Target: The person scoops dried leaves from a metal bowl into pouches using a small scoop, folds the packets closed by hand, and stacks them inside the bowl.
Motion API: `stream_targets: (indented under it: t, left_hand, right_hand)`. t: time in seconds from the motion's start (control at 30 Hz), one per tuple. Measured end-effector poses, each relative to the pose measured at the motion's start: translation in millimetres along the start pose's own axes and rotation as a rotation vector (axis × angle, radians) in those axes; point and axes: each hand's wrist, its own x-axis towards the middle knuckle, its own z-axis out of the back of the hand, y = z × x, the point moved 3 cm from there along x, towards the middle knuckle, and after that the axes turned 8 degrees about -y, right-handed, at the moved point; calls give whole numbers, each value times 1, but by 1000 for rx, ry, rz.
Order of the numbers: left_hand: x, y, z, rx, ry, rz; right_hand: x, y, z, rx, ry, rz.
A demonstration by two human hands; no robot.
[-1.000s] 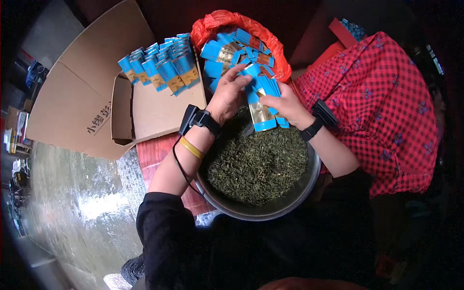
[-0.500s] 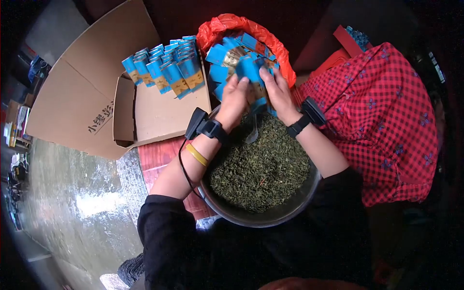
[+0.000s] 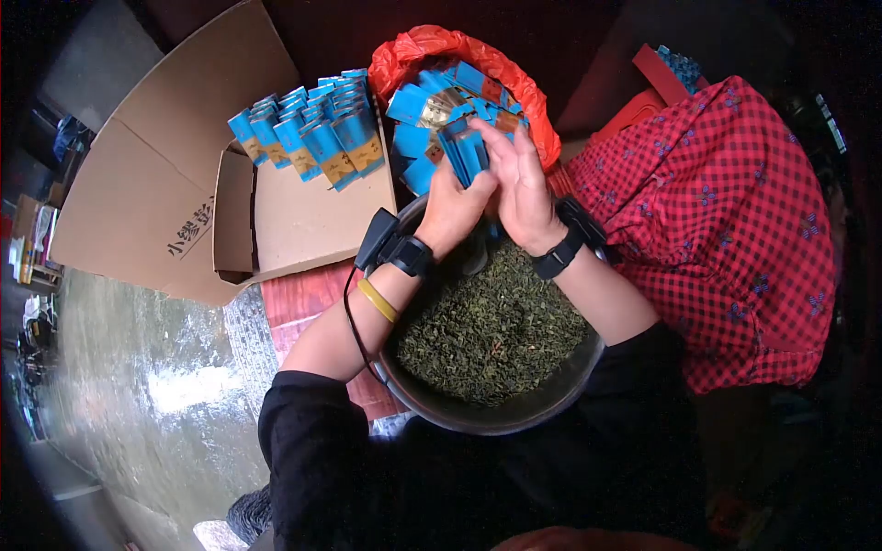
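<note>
My left hand [image 3: 450, 209] is closed around a small stack of blue packets [image 3: 465, 154], held upright above the far rim of a metal bowl. My right hand [image 3: 522, 188] is open, fingers straight, its palm turned to the stack's right side; I cannot tell how firmly it touches. Dried green leaves, which look like tea, [image 3: 496, 331] fill much of the bowl [image 3: 487, 424]. A clear scoop or spoon [image 3: 475, 261] lies partly hidden on the leaves below my hands.
Behind my hands, a red plastic bag [image 3: 397, 60] holds many loose blue-and-gold packets [image 3: 418, 108]. To the left, an open cardboard box [image 3: 308, 225] carries packed rows of similar packets [image 3: 333, 151]. Red checked cloth [image 3: 726, 239] bulges at the right, near a red box [image 3: 660, 78].
The packets have turned from showing their broad faces to showing their edges, gathered in my left hand. My right hand has opened flat and moved slightly lower.
</note>
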Motion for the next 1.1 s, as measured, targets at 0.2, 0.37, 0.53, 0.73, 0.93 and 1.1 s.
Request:
stream_targets:
  t: [0.2,0.37,0.53,0.73,0.93,1.1]
  left_hand:
    - [-3,-5,-3,257,-13,-374]
    - [-13,13,-9,427,59,-460]
    - [-15,14,-10,470,126,-408]
    - [-18,18,-15,572,290,-244]
    - [-17,17,-14,575,290,-304]
    - [-19,11,-13,617,276,-356]
  right_hand:
    - [-4,14,2,-285,59,229]
    - [2,1,28,-604,214,398]
    - [67,33,57,-758,291,255]
    - [129,-34,109,-1532,645,110]
    - [124,-43,79,-1944,684,218]
    - [127,-47,79,-2029,777,284]
